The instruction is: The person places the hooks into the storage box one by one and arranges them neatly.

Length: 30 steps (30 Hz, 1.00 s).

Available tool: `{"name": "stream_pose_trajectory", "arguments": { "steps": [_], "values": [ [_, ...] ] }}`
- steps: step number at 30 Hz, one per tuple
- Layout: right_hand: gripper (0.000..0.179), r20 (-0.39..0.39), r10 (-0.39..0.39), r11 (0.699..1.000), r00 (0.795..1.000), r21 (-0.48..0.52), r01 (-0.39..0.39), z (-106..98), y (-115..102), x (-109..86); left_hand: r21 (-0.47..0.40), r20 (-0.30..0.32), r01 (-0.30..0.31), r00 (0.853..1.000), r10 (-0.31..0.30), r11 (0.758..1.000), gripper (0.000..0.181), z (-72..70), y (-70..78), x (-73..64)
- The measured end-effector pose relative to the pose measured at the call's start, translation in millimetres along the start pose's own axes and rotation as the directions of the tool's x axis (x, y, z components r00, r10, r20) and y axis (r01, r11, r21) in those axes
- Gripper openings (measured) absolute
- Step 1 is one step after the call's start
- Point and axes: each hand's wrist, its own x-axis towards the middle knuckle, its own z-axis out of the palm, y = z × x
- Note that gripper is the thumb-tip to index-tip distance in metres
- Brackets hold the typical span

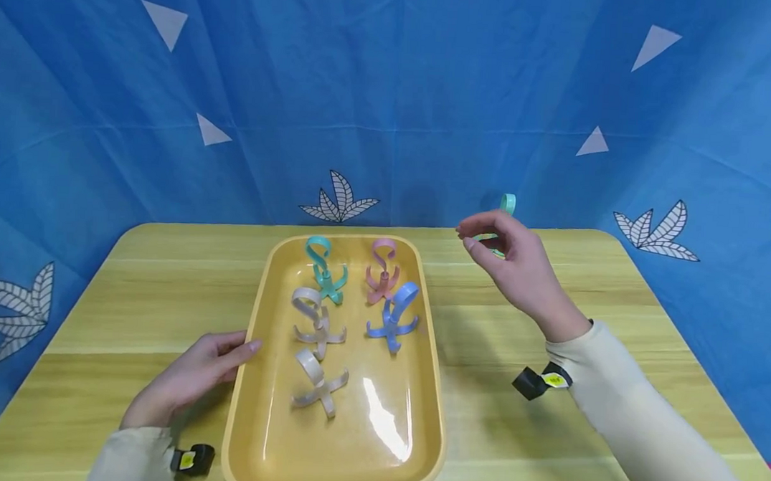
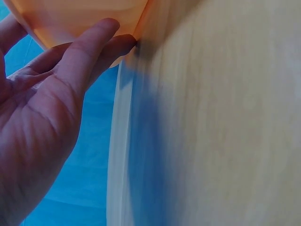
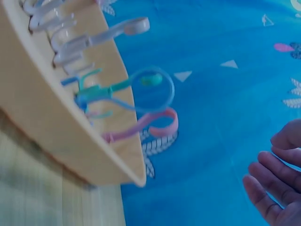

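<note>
A yellow tray (image 1: 432, 415) lies on the wooden table. My left hand (image 1: 188, 375) grips its left side, thumb over the rim; in the left wrist view the thumb (image 2: 91, 52) lies along the tray wall. Several plastic four-prong hanging hooks with curled tops stand inside: teal (image 1: 329, 287), pink (image 1: 381, 287), blue (image 1: 392, 328) and two grey ones (image 1: 320, 332). My right hand (image 1: 510, 257) is raised over the table's back right, fingers loosely bent. A mint-green hook (image 1: 508, 201) is mostly hidden behind it. The right wrist view shows nothing between the fingers.
Behind the table (image 1: 177, 281) hangs a blue cloth (image 1: 392, 90) with white triangles and leaf prints, close to the back edge. Black straps with small boxes (image 1: 529, 383) sit on both wrists. The tray's front part holds a bright glare patch.
</note>
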Motion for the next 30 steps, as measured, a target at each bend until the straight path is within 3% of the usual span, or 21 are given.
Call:
{"name": "stream_pose_trajectory", "arguments": {
  "steps": [8, 14, 19, 30],
  "values": [
    [0.029, -0.084, 0.03, 1.0, 0.996, -0.001, -0.03, -16.1, 22.2, 11.5, -0.003, 0.004, -0.006, 1.0, 0.006, 1.0, 0.057, 0.3, -0.8, 0.7],
    [0.034, -0.168, 0.077, 0.997, 0.983, 0.022, -0.075, -26.7, 42.9, 20.8, -0.007, 0.014, -0.018, 1.0, 0.019, 1.0, 0.056, -0.1, -1.9, 1.2],
    [0.04, -0.213, 0.11, 0.993, 0.971, -0.016, -0.116, -32.7, 56.3, 23.7, -0.007, 0.018, -0.01, 1.0, 0.01, 1.0, 0.056, -0.5, -2.5, 1.0],
    [0.048, -0.214, 0.187, 0.978, 0.959, -0.049, -0.202, -41.4, 78.8, 32.9, 0.001, 0.001, 0.003, 1.0, -0.003, 1.0, 0.058, -1.5, -1.9, 0.5]
  ]
}}
